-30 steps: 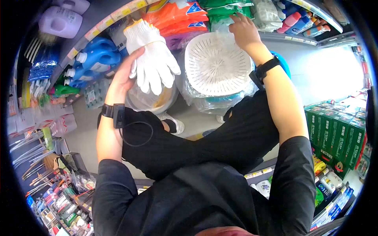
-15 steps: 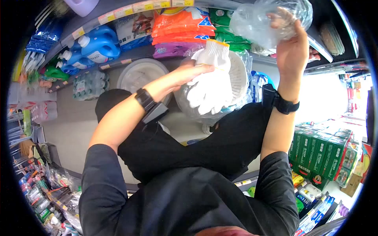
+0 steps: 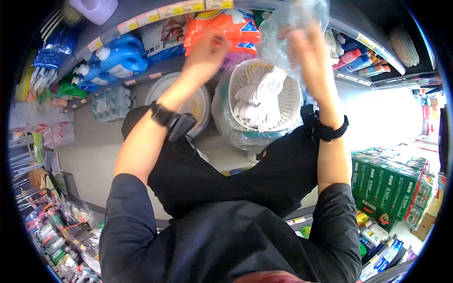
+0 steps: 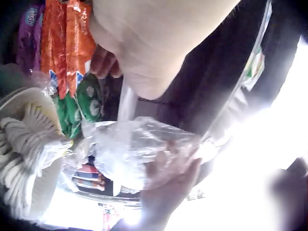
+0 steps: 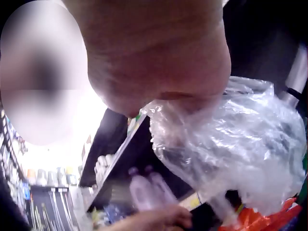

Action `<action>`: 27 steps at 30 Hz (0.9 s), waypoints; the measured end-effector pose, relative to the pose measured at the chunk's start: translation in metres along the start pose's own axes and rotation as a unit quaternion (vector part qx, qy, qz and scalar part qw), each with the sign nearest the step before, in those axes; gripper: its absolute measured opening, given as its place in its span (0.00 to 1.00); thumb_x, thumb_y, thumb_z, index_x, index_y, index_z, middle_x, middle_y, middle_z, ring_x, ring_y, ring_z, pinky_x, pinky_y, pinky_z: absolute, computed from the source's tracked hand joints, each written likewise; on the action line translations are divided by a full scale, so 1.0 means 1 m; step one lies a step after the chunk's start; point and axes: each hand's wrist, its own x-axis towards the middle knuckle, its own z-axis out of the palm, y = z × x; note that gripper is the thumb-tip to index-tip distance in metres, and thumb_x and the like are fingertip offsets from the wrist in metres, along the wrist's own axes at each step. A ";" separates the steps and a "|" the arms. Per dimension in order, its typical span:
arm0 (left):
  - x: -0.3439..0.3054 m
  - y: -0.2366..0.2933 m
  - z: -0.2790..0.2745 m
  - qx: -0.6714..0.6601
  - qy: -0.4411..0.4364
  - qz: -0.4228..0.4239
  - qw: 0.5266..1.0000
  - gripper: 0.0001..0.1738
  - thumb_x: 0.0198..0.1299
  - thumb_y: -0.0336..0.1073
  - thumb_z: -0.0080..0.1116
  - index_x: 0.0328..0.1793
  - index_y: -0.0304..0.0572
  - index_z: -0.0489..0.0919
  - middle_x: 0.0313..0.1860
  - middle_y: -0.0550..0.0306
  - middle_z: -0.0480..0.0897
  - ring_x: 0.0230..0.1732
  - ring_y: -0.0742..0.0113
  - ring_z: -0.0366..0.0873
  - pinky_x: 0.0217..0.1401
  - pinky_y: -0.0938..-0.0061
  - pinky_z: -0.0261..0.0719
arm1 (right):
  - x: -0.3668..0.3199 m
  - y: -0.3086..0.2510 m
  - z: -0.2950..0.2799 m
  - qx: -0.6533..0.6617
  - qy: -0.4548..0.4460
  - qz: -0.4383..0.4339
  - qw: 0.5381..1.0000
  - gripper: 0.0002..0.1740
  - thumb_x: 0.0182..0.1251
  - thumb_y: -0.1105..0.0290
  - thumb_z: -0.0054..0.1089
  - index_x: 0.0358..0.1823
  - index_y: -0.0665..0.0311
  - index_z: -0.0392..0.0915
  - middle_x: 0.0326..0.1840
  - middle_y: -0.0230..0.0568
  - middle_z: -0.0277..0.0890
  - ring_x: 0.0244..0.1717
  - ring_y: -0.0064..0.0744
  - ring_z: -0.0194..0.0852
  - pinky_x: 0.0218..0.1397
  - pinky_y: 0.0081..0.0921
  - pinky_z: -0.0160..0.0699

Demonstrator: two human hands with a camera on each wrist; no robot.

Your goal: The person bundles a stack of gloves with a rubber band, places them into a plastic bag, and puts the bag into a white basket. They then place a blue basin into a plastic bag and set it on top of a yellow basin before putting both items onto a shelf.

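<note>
A bundle of white gloves (image 3: 259, 99) lies in a white slotted basket (image 3: 291, 101), which stands on plastic-wrapped goods. My right hand (image 3: 306, 52) holds a clear plastic bag (image 3: 283, 30), also seen crumpled in the right wrist view (image 5: 250, 144). Above the orange packs (image 3: 198, 30), my left hand (image 3: 206, 54) is raised with its fingers loosely bent and nothing in them. In the left wrist view the bag (image 4: 134, 154) hangs about my right hand (image 4: 168, 187), and the gloves (image 4: 33, 139) show at the left.
Blue jugs (image 3: 120, 56) stand on the shelf at the left. A round white tub (image 3: 196, 104) is on the floor beside the basket. Green boxes (image 3: 387, 184) are stacked at the right. The shelf edge with price tags (image 3: 174, 9) curves across the top.
The gloves have left my left hand and lie in the basket. My left hand has moved up toward the orange packs. My right hand has lifted the clear bag, then moved left with it.
</note>
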 end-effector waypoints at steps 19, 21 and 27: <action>-0.019 0.038 -0.079 -0.217 -0.061 -0.043 0.973 0.07 0.70 0.35 0.64 0.44 0.42 0.77 0.31 0.64 0.80 0.31 0.75 0.78 0.39 0.79 0.75 | -0.003 0.094 0.067 -0.233 -0.075 0.074 0.967 0.14 0.65 0.63 0.67 0.45 0.65 0.84 0.33 0.42 0.84 0.34 0.41 0.83 0.41 0.34 0.80; -0.016 0.033 -0.085 -0.177 -0.015 -0.091 0.980 0.08 0.69 0.35 0.65 0.44 0.42 0.77 0.31 0.65 0.80 0.32 0.76 0.77 0.38 0.79 0.74 | 0.001 0.095 0.065 -0.196 -0.106 0.108 0.969 0.14 0.64 0.65 0.65 0.47 0.66 0.84 0.32 0.44 0.84 0.34 0.42 0.84 0.40 0.34 0.82; -0.018 0.055 -0.114 -0.100 0.168 0.268 0.944 0.09 0.67 0.23 0.59 0.41 0.42 0.70 0.51 0.51 0.80 0.39 0.69 0.79 0.45 0.76 0.81 | 0.019 0.014 0.041 0.052 0.142 -0.075 0.986 0.16 0.65 0.83 0.57 0.55 0.71 0.78 0.51 0.40 0.83 0.44 0.29 0.85 0.46 0.23 0.82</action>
